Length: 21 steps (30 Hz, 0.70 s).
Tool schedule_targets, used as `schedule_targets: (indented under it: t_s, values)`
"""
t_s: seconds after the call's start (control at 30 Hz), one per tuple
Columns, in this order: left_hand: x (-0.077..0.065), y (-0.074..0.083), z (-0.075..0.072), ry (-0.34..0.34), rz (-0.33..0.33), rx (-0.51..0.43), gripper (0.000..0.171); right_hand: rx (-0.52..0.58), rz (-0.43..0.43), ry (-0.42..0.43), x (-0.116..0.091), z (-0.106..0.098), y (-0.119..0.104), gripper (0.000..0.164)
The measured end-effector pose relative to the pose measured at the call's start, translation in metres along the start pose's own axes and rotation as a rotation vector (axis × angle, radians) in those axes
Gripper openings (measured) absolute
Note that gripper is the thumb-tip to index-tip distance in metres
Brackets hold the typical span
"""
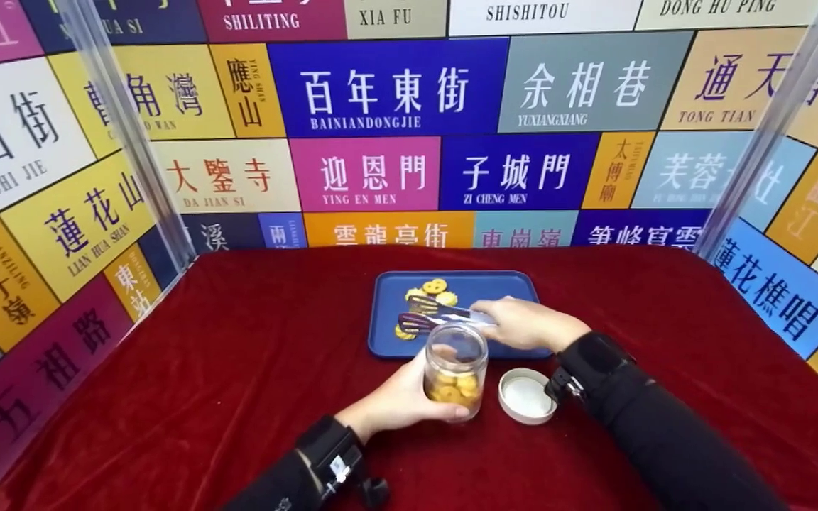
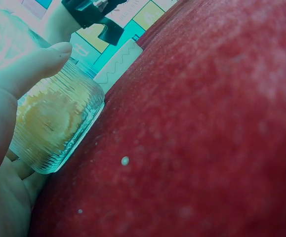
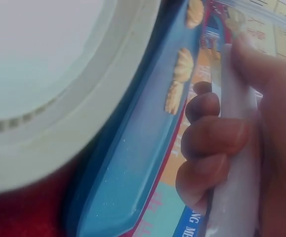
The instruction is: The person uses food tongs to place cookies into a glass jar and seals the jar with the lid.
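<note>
My left hand (image 1: 400, 396) grips a clear glass jar (image 1: 471, 353) that stands open, tilted slightly, with yellow cookies (image 1: 454, 389) in its lower part. In the left wrist view the thumb lies across the ribbed jar (image 2: 78, 103), and a round scalloped cookie (image 2: 49, 118) shows through the glass. My right hand (image 1: 528, 323) holds a pair of tongs (image 1: 460, 314), fingers curled round the pale handle (image 3: 239, 163). The slotted tong heads are spread above the blue tray (image 1: 386, 301), near several cookies (image 1: 435, 286). Whether a cookie lies between them I cannot tell.
A whitish round lid (image 1: 527, 397) lies on the red cloth (image 1: 274, 355), right of the jar and in front of the tray. Behind the table rises a wall of coloured name signs (image 1: 388, 89), with clear posts (image 1: 757, 135) at the corners.
</note>
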<state>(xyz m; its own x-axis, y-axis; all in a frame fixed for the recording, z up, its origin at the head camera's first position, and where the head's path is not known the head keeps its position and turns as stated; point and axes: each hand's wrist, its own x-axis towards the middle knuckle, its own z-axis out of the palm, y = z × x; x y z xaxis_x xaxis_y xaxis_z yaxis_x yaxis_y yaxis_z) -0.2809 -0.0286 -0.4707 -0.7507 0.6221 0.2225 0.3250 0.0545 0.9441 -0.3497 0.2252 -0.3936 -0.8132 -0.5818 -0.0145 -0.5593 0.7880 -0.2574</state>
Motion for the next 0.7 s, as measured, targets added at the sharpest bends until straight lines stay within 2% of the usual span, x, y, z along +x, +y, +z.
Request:
schedule_targets:
  t_s: [0.2,0.37,0.5,0.7]
  values:
    - [-0.002,-0.001,0.0,0.001,0.009,0.003,0.083,-0.037,-0.006,-0.035,0.01,0.007,-0.003,0.042]
    - [-0.001,-0.002,0.0,-0.005,0.018,-0.002,0.083,-0.049,-0.055,-0.035,0.013,0.014,-0.004,0.039]
    - [-0.001,-0.002,0.0,-0.01,0.017,-0.006,0.084,-0.047,-0.037,-0.035,0.013,0.016,-0.006,0.036]
    - [0.0,0.0,0.001,0.0,0.013,0.006,0.083,-0.04,-0.026,-0.045,0.013,0.017,-0.008,0.021]
